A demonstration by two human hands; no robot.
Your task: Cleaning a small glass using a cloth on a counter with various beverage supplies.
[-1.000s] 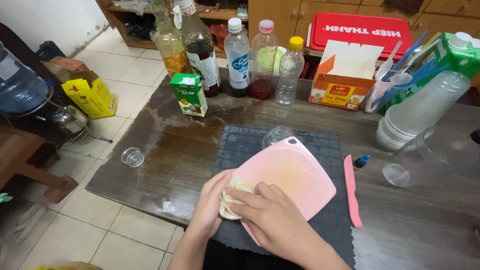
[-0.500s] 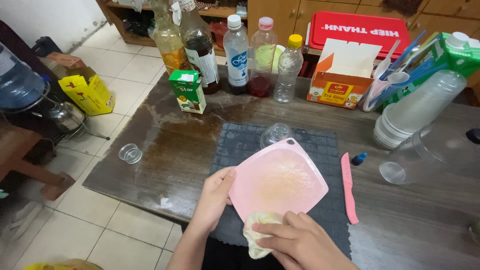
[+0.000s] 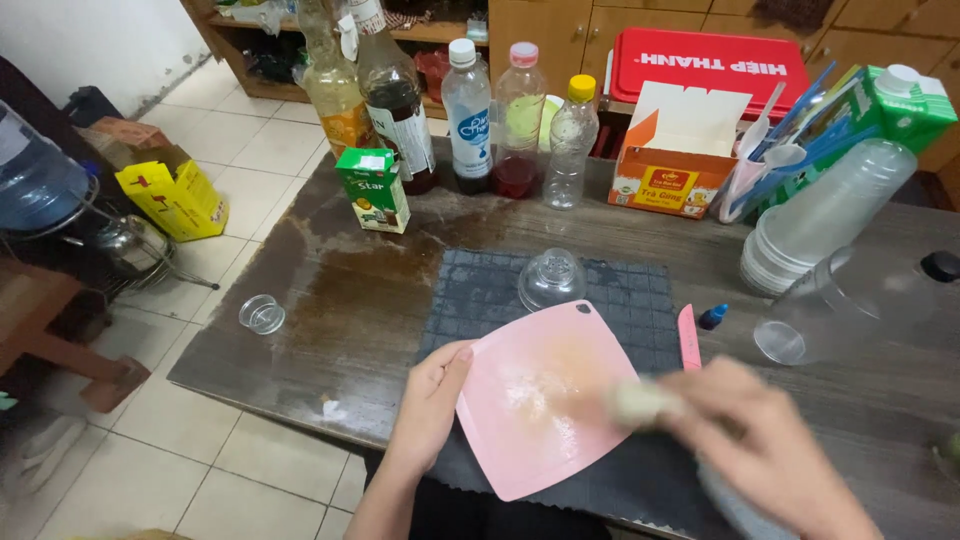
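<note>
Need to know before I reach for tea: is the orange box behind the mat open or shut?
Open. The orange box has its white lid flap standing up at the back; its contents cannot be seen.
</note>
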